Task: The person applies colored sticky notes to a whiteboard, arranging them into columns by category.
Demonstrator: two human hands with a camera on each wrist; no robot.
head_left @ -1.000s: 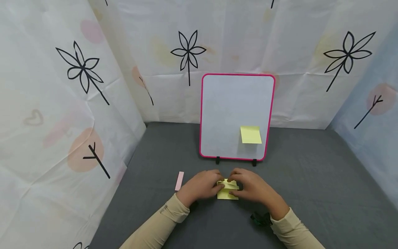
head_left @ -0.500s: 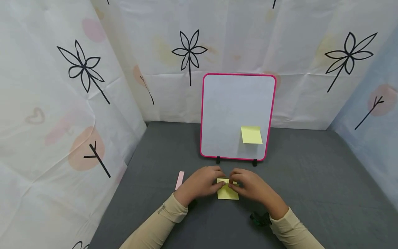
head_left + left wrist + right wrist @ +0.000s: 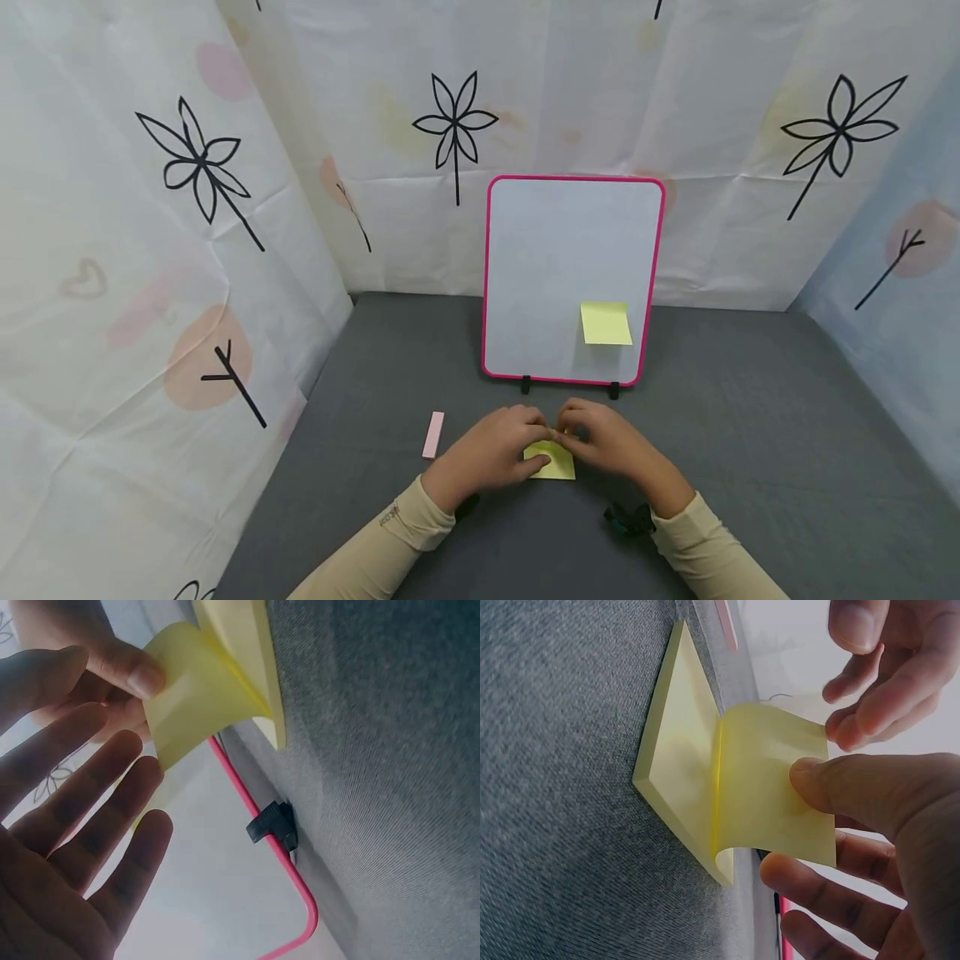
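Note:
A yellow sticky note pad [image 3: 558, 468] lies on the grey cloth in front of me. Its top sheet [image 3: 757, 780] is bent upward from the pad, joined to it along the far edge. My right hand [image 3: 611, 435] pinches that sheet, thumb on the face towards me and fingers behind, as the right wrist view shows. My left hand [image 3: 75, 817] has its fingers extended and spread, fingertips right at the sheet's free edge. In the head view, the left thumb overlaps the pad, and both hands hide most of the raised sheet.
Behind the hands a pink-framed whiteboard [image 3: 558, 258] stands on small black feet [image 3: 526, 385]. One yellow sticky note [image 3: 606, 323] is stuck to its lower right. A pink strip [image 3: 432, 435] lies left of my left hand. Patterned white cloth [image 3: 360, 100] hangs around the table.
The top sheet has risen from a low fold to standing up off the pad. My right fingers have moved slightly up and left with it; the left thumb has come lower over the pad.

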